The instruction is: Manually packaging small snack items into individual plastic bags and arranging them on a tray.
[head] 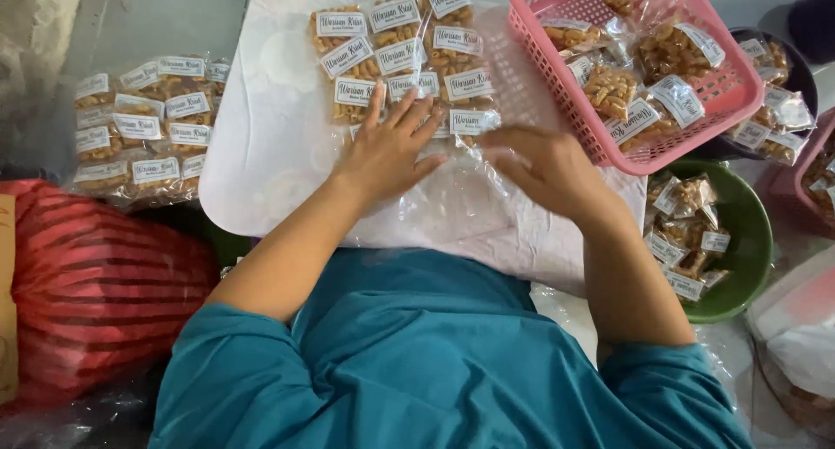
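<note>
Several small clear snack packets [396, 53] with white labels lie in rows inside a large clear plastic bag [452, 201] on a white board [270, 127] on my lap. My left hand [387, 149] lies flat, fingers spread, on the near row of packets. My right hand [544, 170] rests on the bag next to it, fingers curled toward the packets at the bag's right side. Neither hand lifts anything clear of the board.
A pink basket [722, 97] of loose packets stands at the right. A green bowl [744, 240] with more packets sits below it. A filled bundle of packets [143, 123] lies at the left, above a red sack [96, 284]. Dark bowl [796, 75] far right.
</note>
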